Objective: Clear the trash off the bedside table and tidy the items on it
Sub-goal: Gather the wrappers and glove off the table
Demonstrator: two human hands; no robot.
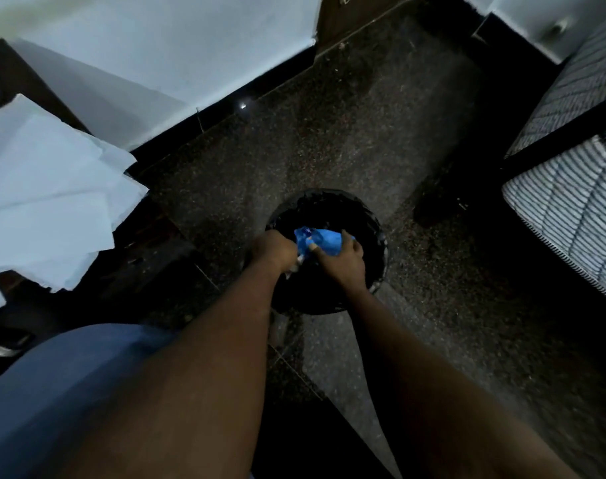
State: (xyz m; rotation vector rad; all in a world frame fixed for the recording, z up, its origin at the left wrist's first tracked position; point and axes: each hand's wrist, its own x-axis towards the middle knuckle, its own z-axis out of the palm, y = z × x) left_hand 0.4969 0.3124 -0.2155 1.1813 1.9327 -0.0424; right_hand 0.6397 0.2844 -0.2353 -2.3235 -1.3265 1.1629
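A round black trash bin (pixel 377 223) stands on the dark speckled floor, lined with a black bag. Both my hands reach down over its mouth. My right hand (pixel 343 262) is closed on a crumpled blue wrapper (pixel 324 240) held above the bin. My left hand (pixel 273 250) is a fist just left of the wrapper, touching its edge, with a bit of white paper (pixel 294 267) showing under the fingers. The dark bedside table (pixel 25 84) is at the far left, covered with several loose white paper sheets (pixel 49 195).
A white wall with a black skirting board (pixel 225 105) runs behind the bin. A striped mattress (pixel 571 209) on a dark frame sits at the right. My blue-clad knee (pixel 69 392) is at the lower left.
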